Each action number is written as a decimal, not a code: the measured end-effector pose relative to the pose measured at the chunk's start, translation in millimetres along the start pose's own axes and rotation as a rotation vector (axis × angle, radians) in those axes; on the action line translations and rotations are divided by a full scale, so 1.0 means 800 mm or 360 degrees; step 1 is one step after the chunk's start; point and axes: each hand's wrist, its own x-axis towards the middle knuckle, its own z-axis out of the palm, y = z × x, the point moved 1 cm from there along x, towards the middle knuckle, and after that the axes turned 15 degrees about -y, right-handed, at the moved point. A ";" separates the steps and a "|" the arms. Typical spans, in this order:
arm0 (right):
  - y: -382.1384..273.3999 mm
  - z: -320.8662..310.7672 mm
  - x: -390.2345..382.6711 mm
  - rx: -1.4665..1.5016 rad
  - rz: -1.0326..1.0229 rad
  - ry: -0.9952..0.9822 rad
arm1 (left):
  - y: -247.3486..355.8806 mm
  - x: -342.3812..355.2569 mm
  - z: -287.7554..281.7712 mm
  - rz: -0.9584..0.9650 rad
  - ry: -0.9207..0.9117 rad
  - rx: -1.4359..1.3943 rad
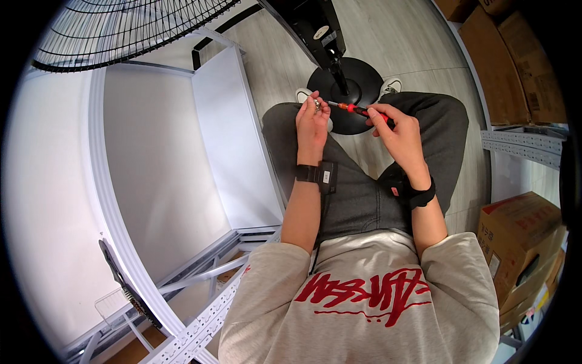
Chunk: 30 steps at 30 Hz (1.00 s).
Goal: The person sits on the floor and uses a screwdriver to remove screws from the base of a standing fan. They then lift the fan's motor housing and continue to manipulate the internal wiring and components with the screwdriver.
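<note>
Head view showed the right hand (398,128) with its grip closed round a red-and-black screwdriver (359,111), shaft aimed left, apparently to meet a metallic piece (317,105), too small to identify, which the left hand (311,128) pinched above the floor, near a round black base (371,85).

- The screwdriver (359,111) is showing glossy red and black plastic, with bare-looking metal toward its tip.
- The small part (317,105) is glinting like polished metal.
- The round base (364,77) is looking smooth and satin-black.
- The fan guard (139,56) is appearing as black-coated metal wire.
- The white panel (224,121) is looking smooth and faintly glossy, the perforated rail (195,329) like painted metal.
- The box (512,242) is showing matt brown cardboard.
- The floor (412,42) is displaying pale wood grain.
- The trousers (357,197) and T-shirt (357,340) are looking like matt cloth.
</note>
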 end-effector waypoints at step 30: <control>0.008 0.022 0.001 -0.0136 -0.0059 -0.0064 | 0.003 0.000 0.010 -0.0089 -0.0193 -0.0179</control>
